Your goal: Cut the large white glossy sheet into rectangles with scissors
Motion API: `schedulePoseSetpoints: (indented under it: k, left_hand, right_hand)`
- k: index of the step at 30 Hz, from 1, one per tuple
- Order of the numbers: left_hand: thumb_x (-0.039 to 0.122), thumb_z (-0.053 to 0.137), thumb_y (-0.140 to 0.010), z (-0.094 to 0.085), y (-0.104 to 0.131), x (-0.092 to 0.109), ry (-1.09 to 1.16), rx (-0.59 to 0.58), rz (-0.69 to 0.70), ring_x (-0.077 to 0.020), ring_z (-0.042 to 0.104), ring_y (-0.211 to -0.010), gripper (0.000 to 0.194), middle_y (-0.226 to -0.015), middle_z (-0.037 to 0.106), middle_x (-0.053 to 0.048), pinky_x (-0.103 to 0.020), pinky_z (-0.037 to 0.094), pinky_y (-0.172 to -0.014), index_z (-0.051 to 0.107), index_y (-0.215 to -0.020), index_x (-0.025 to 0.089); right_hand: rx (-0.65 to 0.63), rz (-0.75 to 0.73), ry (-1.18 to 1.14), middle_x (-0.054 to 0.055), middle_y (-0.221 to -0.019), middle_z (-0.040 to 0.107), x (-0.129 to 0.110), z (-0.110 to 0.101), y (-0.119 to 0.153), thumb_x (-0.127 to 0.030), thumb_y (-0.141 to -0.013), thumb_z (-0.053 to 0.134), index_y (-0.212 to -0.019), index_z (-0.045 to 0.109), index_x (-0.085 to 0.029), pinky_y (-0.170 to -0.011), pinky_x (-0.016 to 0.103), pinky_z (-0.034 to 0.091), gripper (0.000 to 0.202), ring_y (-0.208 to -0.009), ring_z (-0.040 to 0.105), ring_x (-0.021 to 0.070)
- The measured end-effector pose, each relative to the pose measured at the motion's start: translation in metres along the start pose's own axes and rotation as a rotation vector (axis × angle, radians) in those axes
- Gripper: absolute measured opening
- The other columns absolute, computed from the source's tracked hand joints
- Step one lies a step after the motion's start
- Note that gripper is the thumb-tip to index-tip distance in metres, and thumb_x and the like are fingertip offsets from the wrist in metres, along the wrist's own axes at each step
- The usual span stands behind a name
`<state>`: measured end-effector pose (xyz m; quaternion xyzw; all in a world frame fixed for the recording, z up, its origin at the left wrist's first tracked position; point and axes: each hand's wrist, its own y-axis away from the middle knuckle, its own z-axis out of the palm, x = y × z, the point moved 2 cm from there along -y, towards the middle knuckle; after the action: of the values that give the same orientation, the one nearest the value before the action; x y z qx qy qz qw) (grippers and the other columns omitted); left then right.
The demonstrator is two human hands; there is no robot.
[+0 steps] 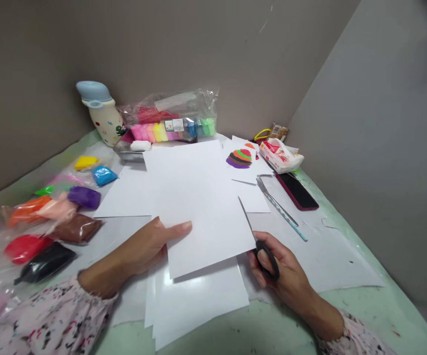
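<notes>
Clock face centred on the white sheet (202, 202), which is held above the table.

Left hand (154, 246), at 8 o'clock: thumb flat on top of the sheet, other fingers tucked underneath, edge pinched between them. Right hand (278, 266), at 4 o'clock: fingers curled closed round the black-handled scissors (268, 261), thumb at the loop; one blade shows over the sheet's right-hand edge. How wide the blades stand, cannot tell.

Writing: at 11 o'clock, a clear pack of coloured clay (158, 130) bears a white and green sticker (174, 125), print too small to read. At 2 o'clock, a white packet (282, 163) with red printing, also illegible. Cream bottle (104, 118), 10 o'clock, carries small printed pictures.

Striped drawing (239, 159) at 1 o'clock; dark-screened phone (298, 191) at 3. More sheets (202, 305) at 6, bagged clay (84, 197) at 9.
</notes>
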<state>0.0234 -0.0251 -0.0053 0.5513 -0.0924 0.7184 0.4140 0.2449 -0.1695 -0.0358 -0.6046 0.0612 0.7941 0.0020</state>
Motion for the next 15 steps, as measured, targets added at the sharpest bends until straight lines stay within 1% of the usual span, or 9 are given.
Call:
schedulePoseSetpoints:
  k: [4, 8, 10, 12, 15]
  left_hand:
    - [0.028, 0.077, -0.082, 0.0001, -0.0001, 0.0001, 0.001, 0.008, -0.017, -0.0273, 0.074, -0.095, 0.024, -0.094, 0.080, -0.007, -0.036, 0.055, -0.087, 0.077, -0.105, 0.022]
    - [0.031, 0.076, -0.083, -0.0012, -0.0010, -0.0014, -0.020, -0.003, -0.044, -0.0272, 0.074, -0.096, 0.027, -0.100, 0.080, -0.009, -0.035, 0.055, -0.086, 0.077, -0.109, 0.022]
    - [0.032, 0.075, -0.084, -0.0020, -0.0011, -0.0026, -0.029, -0.011, -0.050, -0.0278, 0.073, -0.098, 0.029, -0.103, 0.080, -0.010, -0.037, 0.054, -0.088, 0.076, -0.111, 0.021]
    - [0.033, 0.074, -0.085, -0.0020, -0.0007, -0.0032, -0.033, -0.020, -0.049, -0.0284, 0.073, -0.100, 0.030, -0.104, 0.079, -0.010, -0.038, 0.054, -0.090, 0.076, -0.112, 0.020]
    - [0.030, 0.073, -0.086, -0.0003, 0.0009, -0.0024, -0.049, -0.027, -0.032, -0.0293, 0.073, -0.100, 0.027, -0.102, 0.080, -0.010, -0.039, 0.055, -0.089, 0.076, -0.110, 0.021]
  right_hand:
    - [0.010, 0.013, 0.019, -0.005, -0.069, 0.054, -0.0008, -0.0002, 0.0003, -0.048, -0.093, 0.066, -0.116, 0.058, -0.022, -0.048, 0.022, 0.028, 0.036, -0.049, 0.045, 0.0059]
    - [0.031, 0.022, 0.030, -0.006, -0.065, 0.055, -0.0013, 0.0003, 0.0000, -0.048, -0.091, 0.068, -0.116, 0.057, -0.022, -0.048, 0.021, 0.027, 0.038, -0.048, 0.046, 0.0072]
    - [0.035, 0.027, 0.033, -0.006, -0.063, 0.055, -0.0015, 0.0007, 0.0000, -0.049, -0.090, 0.068, -0.116, 0.057, -0.022, -0.049, 0.021, 0.029, 0.039, -0.049, 0.047, 0.0078]
    - [0.038, 0.035, 0.037, -0.005, -0.064, 0.055, -0.0017, 0.0009, 0.0001, -0.049, -0.090, 0.068, -0.116, 0.058, -0.022, -0.050, 0.022, 0.031, 0.040, -0.049, 0.047, 0.0080]
    - [0.048, 0.039, 0.040, -0.004, -0.069, 0.056, -0.0021, 0.0004, 0.0004, -0.050, -0.090, 0.067, -0.116, 0.059, -0.021, -0.050, 0.023, 0.031, 0.039, -0.050, 0.047, 0.0079]
